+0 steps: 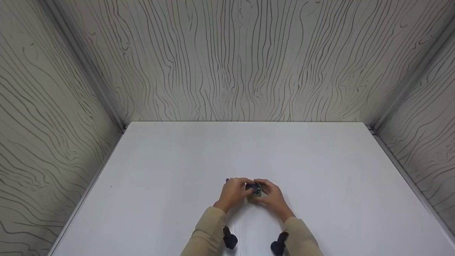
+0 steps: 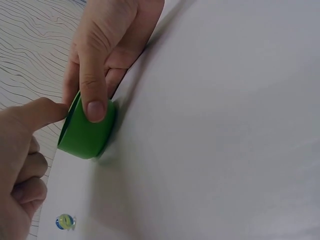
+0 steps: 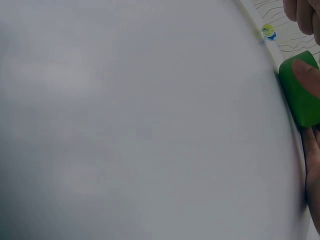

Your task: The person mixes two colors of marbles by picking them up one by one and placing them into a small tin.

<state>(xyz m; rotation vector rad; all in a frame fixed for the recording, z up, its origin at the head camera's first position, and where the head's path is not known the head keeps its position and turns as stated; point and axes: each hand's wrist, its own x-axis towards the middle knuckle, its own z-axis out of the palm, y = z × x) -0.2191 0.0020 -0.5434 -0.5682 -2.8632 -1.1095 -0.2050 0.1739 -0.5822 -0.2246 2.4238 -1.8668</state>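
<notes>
A small round green container [image 2: 85, 131] stands on the white table between the two hands. My right hand [image 1: 273, 200] grips it by the side, its thumb against the near wall and the other fingers round the far side. Over the container's open top reaches my left hand [image 1: 233, 192], with a bent index finger at the rim and the other fingers curled. Its fingertips partly cover the dark, speckled contents [image 1: 256, 188]; whether they pinch anything is hidden. A glass marble [image 2: 65, 221] with yellow-green and blue colouring lies on the table beside the left hand.
The white table [image 1: 160, 160] runs back to a panel [image 1: 227, 64] with a wood-grain pattern. Similar panels rise at the left [image 1: 46, 142] and right [image 1: 423, 135]. Dark wrist devices [image 1: 230, 241] sit by both sleeves. A tiny dark speck lies at the table's left.
</notes>
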